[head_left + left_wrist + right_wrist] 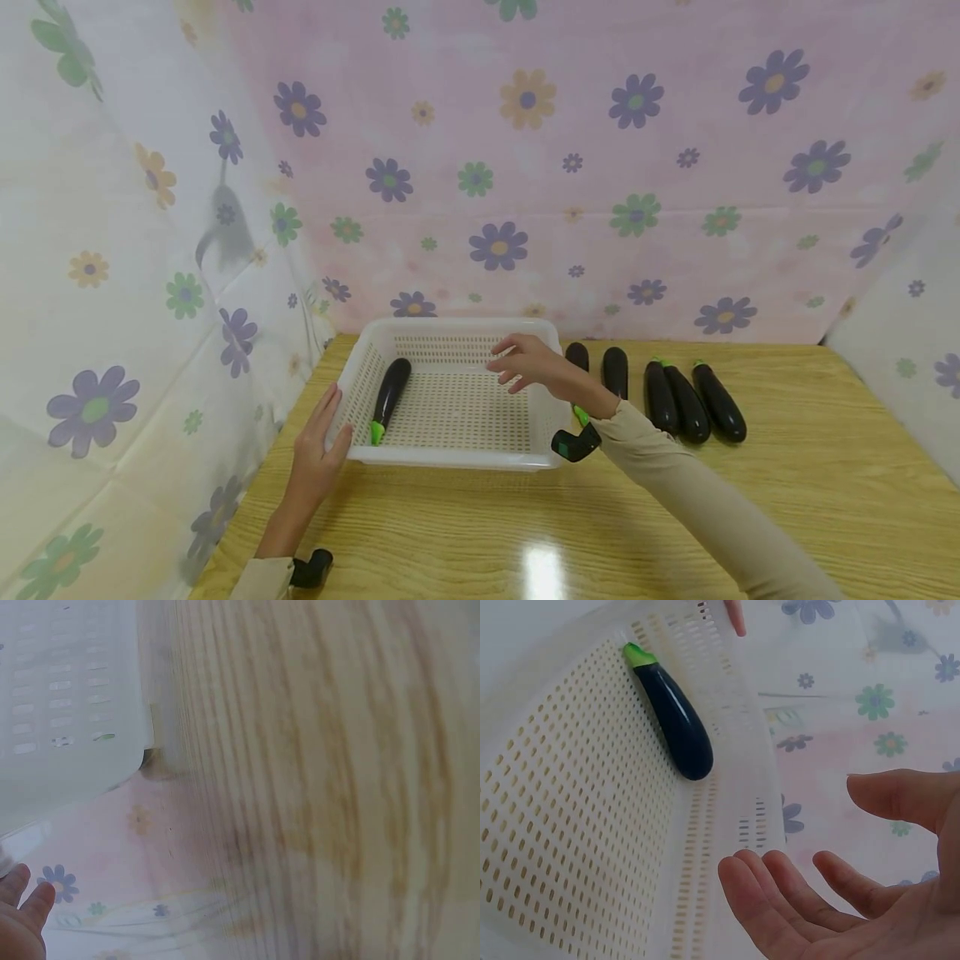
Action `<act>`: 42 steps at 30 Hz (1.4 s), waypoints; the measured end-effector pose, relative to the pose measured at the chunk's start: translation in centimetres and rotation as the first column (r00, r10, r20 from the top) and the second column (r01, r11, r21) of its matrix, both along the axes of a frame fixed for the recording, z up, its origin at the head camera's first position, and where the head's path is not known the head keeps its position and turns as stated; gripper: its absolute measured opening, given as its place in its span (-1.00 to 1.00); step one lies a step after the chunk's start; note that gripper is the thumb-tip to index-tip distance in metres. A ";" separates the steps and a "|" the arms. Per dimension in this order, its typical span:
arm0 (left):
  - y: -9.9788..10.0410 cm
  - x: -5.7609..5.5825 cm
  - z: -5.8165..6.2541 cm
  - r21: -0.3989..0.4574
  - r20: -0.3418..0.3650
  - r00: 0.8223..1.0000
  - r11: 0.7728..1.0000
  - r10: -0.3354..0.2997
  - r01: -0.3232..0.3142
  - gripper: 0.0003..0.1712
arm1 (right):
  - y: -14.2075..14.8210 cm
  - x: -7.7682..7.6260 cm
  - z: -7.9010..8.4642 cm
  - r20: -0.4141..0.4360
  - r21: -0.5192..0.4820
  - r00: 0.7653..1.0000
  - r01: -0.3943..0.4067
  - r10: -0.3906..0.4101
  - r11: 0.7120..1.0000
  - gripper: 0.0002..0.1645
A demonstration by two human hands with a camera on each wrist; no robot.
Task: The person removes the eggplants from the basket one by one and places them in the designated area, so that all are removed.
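A white perforated plastic basket (pixel 450 457) sits on the wooden table. Inside it, along the left side, lies one dark eggplant (pixel 392 392) with a green stem end; the right wrist view shows the same eggplant (pixel 676 724). My left hand (pixel 315 458) is at the basket's left wall, fingers fairly straight along the outside and thumb near the front corner. Over the right part of the basket my right hand (pixel 536 365) hovers, holding nothing. In the right wrist view the right hand (pixel 832 907) has its thumb and fingers spread apart.
Right of the basket, several eggplants lie on the table (pixel 817 500): one eggplant (pixel 577 357) beside the basket wall, another eggplant (pixel 615 371) partly behind my right forearm, and a further group (pixel 686 404). Flowered cloth (pixel 555 183) hangs behind and at both sides.
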State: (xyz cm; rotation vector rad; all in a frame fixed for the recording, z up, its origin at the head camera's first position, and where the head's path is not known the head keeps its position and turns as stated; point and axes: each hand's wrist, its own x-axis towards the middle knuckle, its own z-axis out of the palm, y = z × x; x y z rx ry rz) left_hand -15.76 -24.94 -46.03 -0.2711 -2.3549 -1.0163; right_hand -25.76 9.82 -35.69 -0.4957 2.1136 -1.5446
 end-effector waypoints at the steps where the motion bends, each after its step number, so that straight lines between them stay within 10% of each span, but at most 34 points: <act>1: 0.0 0.0 0.0 -0.001 0.000 1.000 1.000 0.000 0.000 -0.36 | -0.3 -0.1 0.0 0.005 0.004 1.000 0.001 -0.001 1.000 -0.41; 42: 0.0 0.0 0.0 0.020 -0.010 1.000 1.000 -0.022 0.023 -0.37 | -9.7 -3.2 -3.3 0.149 -0.024 0.988 -0.045 0.048 0.999 -0.59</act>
